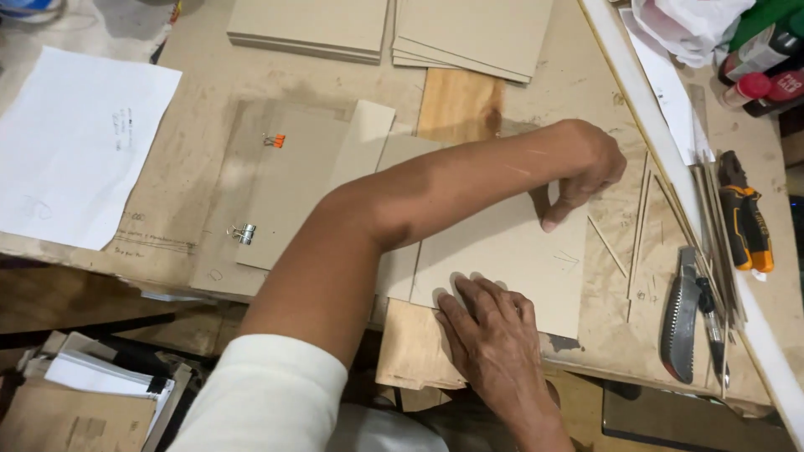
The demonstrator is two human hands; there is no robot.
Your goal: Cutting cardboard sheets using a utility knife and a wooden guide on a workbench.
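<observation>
A: Landmark: the flat grey-beige cardboard sheet (511, 259), lying on the scuffed tan tabletop (193, 192) near its front edge. Hands?

B: Left hand (590, 172) crosses over from the white-sleeved arm and sits at the sheet's far right corner, fingers curled, thumb pressed down on the board. Pinching the edge or only pressing, I cannot tell. Right hand (494, 331) lies flat and spread on the sheet's near edge, holding nothing, weighting it.

A: Step in hand?

B: My reading: steadying and squaring the sheet over the pale plywood piece (414, 351) jutting out beneath its near side.

A: What does the next move call for?

B: Likely steady downward pressure so the sheet doesn't slide, and one hand freed for a tool.

A: Tools near?

B: Right of the sheet: thin wooden strips (641, 222), a grey folding saw (680, 318), orange-and-black pliers (745, 222). Left of it, brown card carrying an orange binder clip (275, 141) and a silver binder clip (244, 233).
</observation>
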